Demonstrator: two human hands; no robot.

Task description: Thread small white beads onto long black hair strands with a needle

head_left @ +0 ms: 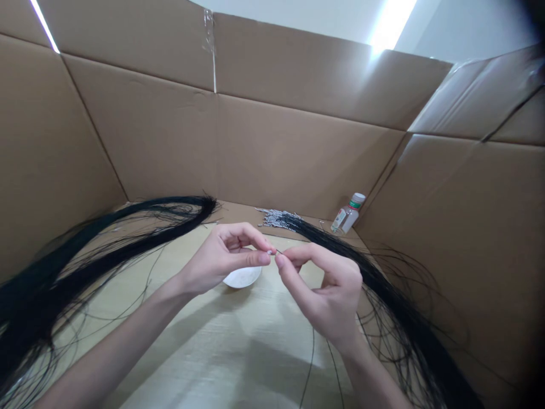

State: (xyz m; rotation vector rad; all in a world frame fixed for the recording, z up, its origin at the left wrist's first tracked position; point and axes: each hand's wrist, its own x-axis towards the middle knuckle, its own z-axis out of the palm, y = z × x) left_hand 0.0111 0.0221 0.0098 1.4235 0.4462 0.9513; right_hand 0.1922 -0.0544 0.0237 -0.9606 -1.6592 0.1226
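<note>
The workspace is enclosed by cardboard walls (306, 153), with a pale counter (213, 352) between them. On the left a bundle of black strands (85, 278) is laid, no beads being seen on it; on the right a second bundle (400, 307) is laid, its far end crowded with beaded tips (279, 220). From this, many strands can be judged done and the left bundle seems left to do, though no count can be made. The left hand (217, 255) and right hand (327, 289) are brought close, fingertips barely apart. A bottle (346, 216) is placed in the far corner; a white bowl (242, 278) is partly hidden by the left hand. Above the counter, a thin dark strand (278, 251) is pinched by the right hand, and a tiny, whitish bead (269, 252) by the left; whether they are joined cannot be told.
</note>
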